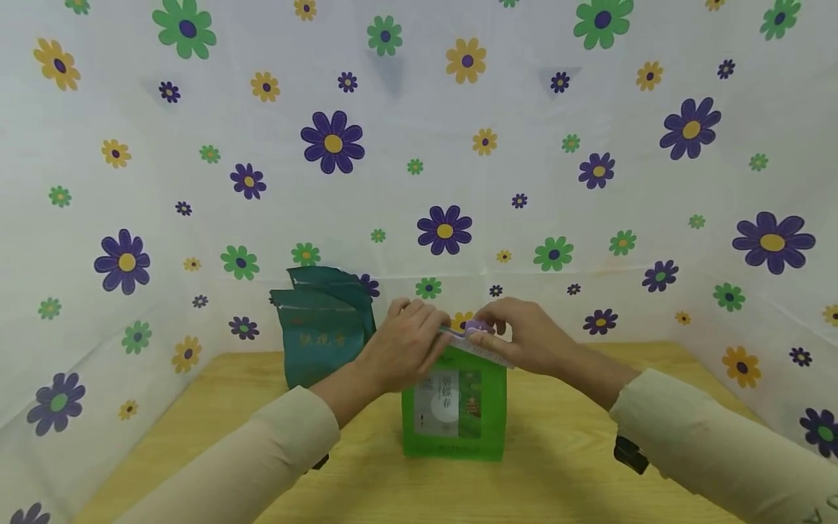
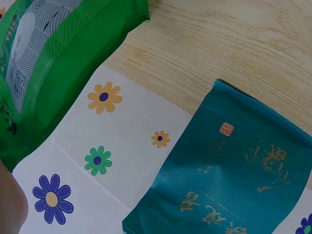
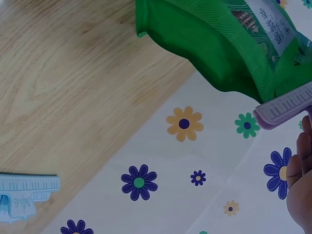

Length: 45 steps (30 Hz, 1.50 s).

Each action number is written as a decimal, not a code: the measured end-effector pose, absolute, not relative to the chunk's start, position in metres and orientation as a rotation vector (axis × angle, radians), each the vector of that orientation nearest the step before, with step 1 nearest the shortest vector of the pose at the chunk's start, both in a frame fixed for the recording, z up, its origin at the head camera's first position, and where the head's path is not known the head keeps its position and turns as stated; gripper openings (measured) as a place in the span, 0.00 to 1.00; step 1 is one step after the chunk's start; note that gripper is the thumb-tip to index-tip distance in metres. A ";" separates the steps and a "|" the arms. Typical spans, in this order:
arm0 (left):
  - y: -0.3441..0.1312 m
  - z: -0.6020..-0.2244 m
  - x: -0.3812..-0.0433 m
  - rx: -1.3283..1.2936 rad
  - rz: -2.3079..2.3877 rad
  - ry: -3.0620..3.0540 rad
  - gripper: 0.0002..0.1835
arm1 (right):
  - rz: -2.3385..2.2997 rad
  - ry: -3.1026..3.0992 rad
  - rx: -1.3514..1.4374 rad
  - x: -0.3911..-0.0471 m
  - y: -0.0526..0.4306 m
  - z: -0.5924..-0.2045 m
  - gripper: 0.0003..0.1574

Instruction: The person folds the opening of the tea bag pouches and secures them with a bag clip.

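A bright green tea bag (image 1: pixel 454 407) with a grey label stands upright on the table in front of me. Across its top edge lies a purple bag clip (image 1: pixel 481 346), slanting down to the right. My right hand (image 1: pixel 527 338) pinches this clip between thumb and fingers. The left hand (image 1: pixel 406 342) grips the top left corner of the bag, by the clip's left end; its fingertips are hidden. In the right wrist view, the clip's ribbed bar (image 3: pixel 287 105) sits over the folded bag top, with the right fingers (image 3: pixel 304 146) against it.
Teal tea bags (image 1: pixel 321 338) stand behind my left forearm, one in front of another. A light blue bag clip (image 3: pixel 27 187) lies on the wooden table (image 3: pixel 73 97). A white flower-print cloth (image 1: pixel 419 189) rises behind and along both sides.
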<state>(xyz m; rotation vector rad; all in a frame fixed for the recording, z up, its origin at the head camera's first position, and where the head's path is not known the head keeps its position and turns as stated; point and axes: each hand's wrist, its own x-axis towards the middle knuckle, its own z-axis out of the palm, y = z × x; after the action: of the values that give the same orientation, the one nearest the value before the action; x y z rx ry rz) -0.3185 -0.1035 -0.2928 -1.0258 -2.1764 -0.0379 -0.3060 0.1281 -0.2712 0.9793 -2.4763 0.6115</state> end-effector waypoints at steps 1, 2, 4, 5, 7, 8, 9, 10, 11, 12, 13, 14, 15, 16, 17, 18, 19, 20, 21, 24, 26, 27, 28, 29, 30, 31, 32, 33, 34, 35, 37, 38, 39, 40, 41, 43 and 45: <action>-0.104 -0.294 -0.318 -1.021 -0.041 -2.177 0.14 | 0.617 -2.483 0.979 -0.307 0.129 -0.273 0.18; -0.106 -0.294 -0.318 -1.012 -0.042 -2.179 0.14 | 0.626 -2.493 0.974 -0.307 0.130 -0.274 0.19; -0.108 -0.297 -0.319 -0.989 -0.056 -2.182 0.15 | 0.625 -2.507 0.962 -0.307 0.133 -0.276 0.20; -0.110 -0.298 -0.319 -0.978 -0.062 -2.186 0.15 | 0.623 -2.516 0.954 -0.308 0.134 -0.278 0.20; -0.114 -0.302 -0.320 -0.960 -0.084 -2.192 0.17 | 0.612 -2.538 0.941 -0.307 0.137 -0.280 0.20; -0.116 -0.303 -0.320 -0.953 -0.096 -2.196 0.17 | 0.604 -2.551 0.940 -0.307 0.139 -0.282 0.19; -0.117 -0.305 -0.321 -0.948 -0.112 -2.197 0.18 | 0.592 -2.561 0.935 -0.306 0.141 -0.284 0.19; -0.118 -0.307 -0.321 -0.944 -0.134 -2.199 0.19 | 0.583 -2.573 0.930 -0.306 0.143 -0.286 0.19; -0.120 -0.308 -0.321 -0.939 -0.152 -2.200 0.20 | 0.575 -2.584 0.927 -0.306 0.145 -0.288 0.18; -0.121 -0.310 -0.322 -0.932 -0.171 -2.200 0.21 | 0.566 -2.595 0.928 -0.306 0.146 -0.290 0.18; -0.122 -0.312 -0.322 -0.923 -0.186 -2.202 0.22 | 0.562 -2.604 0.931 -0.305 0.148 -0.292 0.17; -0.123 -0.313 -0.322 -0.914 -0.201 -2.207 0.22 | 0.555 -2.609 0.933 -0.305 0.150 -0.295 0.17; -0.124 -0.315 -0.323 -0.904 -0.217 -2.214 0.23 | 0.553 -2.612 0.933 -0.305 0.152 -0.297 0.16; -0.125 -0.316 -0.322 -0.893 -0.228 -2.223 0.25 | 0.553 -2.616 0.935 -0.305 0.153 -0.300 0.15; -0.127 -0.319 -0.322 -0.882 -0.237 -2.237 0.26 | 0.552 -2.624 0.935 -0.305 0.154 -0.302 0.14; -0.128 -0.321 -0.322 -0.871 -0.239 -2.257 0.27 | 0.552 -2.636 0.935 -0.305 0.156 -0.306 0.13; -0.129 -0.324 -0.321 -0.863 -0.243 -2.275 0.28 | 0.557 -2.648 0.931 -0.304 0.157 -0.309 0.13; -0.130 -0.327 -0.321 -0.855 -0.243 -2.288 0.29 | 0.557 -2.660 0.925 -0.304 0.158 -0.313 0.13; -0.132 -0.331 -0.320 -0.849 -0.248 -2.295 0.30 | 0.561 -2.672 0.921 -0.304 0.159 -0.316 0.13; -0.135 -0.339 -0.319 -0.828 -0.282 -2.313 0.33 | 0.582 -2.710 0.899 -0.306 0.160 -0.326 0.15; -0.136 -0.344 -0.318 -0.813 -0.334 -2.327 0.33 | 0.626 -2.723 0.895 -0.307 0.161 -0.331 0.17; -0.137 -0.345 -0.317 -0.807 -0.369 -2.341 0.33 | 0.653 -2.727 0.893 -0.307 0.161 -0.334 0.18; -0.138 -0.347 -0.317 -0.799 -0.399 -2.358 0.33 | 0.683 -2.732 0.884 -0.306 0.162 -0.336 0.20; -0.138 -0.349 -0.316 -0.790 -0.427 -2.376 0.32 | 0.722 -2.735 0.885 -0.306 0.163 -0.338 0.21; -0.139 -0.351 -0.315 -0.782 -0.461 -2.390 0.31 | 0.755 -2.739 0.887 -0.305 0.163 -0.341 0.23; -0.139 -0.353 -0.315 -0.778 -0.495 -2.397 0.30 | 0.774 -2.745 0.888 -0.305 0.164 -0.344 0.26; -0.140 -0.356 -0.315 -0.772 -0.526 -2.398 0.29 | 0.791 -2.749 0.888 -0.304 0.165 -0.347 0.28; -0.140 -0.358 -0.315 -0.766 -0.563 -2.396 0.28 | 0.806 -2.755 0.883 -0.303 0.165 -0.350 0.28; -0.140 -0.361 -0.314 -0.757 -0.606 -2.393 0.27 | 0.818 -2.762 0.880 -0.302 0.165 -0.353 0.28; -0.141 -0.364 -0.314 -0.750 -0.662 -2.384 0.26 | 0.821 -2.772 0.881 -0.302 0.165 -0.356 0.28; -0.142 -0.371 -0.313 -0.726 -0.805 -2.381 0.24 | 0.810 -2.794 0.881 -0.300 0.164 -0.364 0.26; -0.142 -0.375 -0.312 -0.710 -0.879 -2.382 0.24 | 0.805 -2.805 0.879 -0.299 0.164 -0.367 0.24; -0.142 -0.379 -0.311 -0.691 -0.960 -2.385 0.24 | 0.804 -2.816 0.877 -0.299 0.164 -0.371 0.23; -0.142 -0.383 -0.311 -0.672 -1.031 -2.389 0.23 | 0.794 -2.823 0.881 -0.298 0.164 -0.375 0.22; -0.142 -0.387 -0.310 -0.655 -1.098 -2.393 0.23 | 0.786 -2.828 0.885 -0.297 0.163 -0.379 0.22; -0.142 -0.393 -0.309 -0.622 -1.198 -2.411 0.22 | 0.783 -2.833 0.891 -0.296 0.162 -0.386 0.22; -0.141 -0.396 -0.307 -0.612 -1.249 -2.426 0.21 | 0.782 -2.833 0.884 -0.295 0.161 -0.392 0.23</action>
<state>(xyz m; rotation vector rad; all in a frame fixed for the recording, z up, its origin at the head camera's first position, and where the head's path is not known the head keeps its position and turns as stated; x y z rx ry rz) -0.3073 -0.1408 -0.3958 -0.6122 -2.4256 -1.2492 -0.2949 0.1612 -0.3923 0.8836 -2.8325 0.7821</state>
